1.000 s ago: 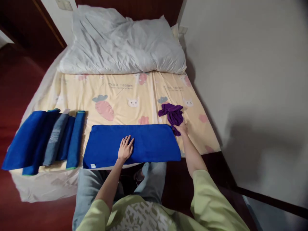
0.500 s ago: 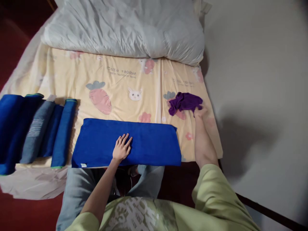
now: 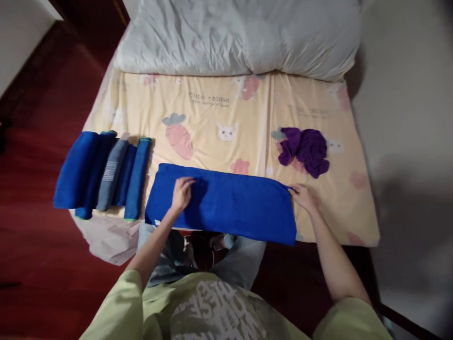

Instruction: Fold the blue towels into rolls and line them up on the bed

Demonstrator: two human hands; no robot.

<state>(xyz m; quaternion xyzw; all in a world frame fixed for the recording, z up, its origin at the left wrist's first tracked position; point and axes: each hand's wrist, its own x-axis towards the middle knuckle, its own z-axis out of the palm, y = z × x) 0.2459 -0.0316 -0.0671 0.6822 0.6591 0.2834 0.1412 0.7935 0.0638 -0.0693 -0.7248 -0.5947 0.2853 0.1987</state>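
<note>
A blue folded towel [image 3: 226, 203] lies lengthwise along the near edge of the bed, with a small white tag at its near left corner. My right hand [image 3: 303, 196] pinches the far right corner of this towel. Over its left part hovers my left hand [image 3: 181, 192], fingers loosely bent with nothing visible in them, casting a shadow on the cloth. A crumpled purple cloth [image 3: 311, 152] rests on the sheet beyond my right hand.
Several rolled or folded towels, blue and grey-blue [image 3: 112, 174], lie side by side at the left. The bed has a yellow rabbit-and-carrot sheet [image 3: 208, 146]. A pale grey quilt [image 3: 237, 38] is heaped at the far side. A wall [image 3: 410, 141] stands to the right.
My right hand has let go of the purple cloth and taken the blue towel's far right corner. My left hand has lifted off the towel. The view has shifted leftward.
</note>
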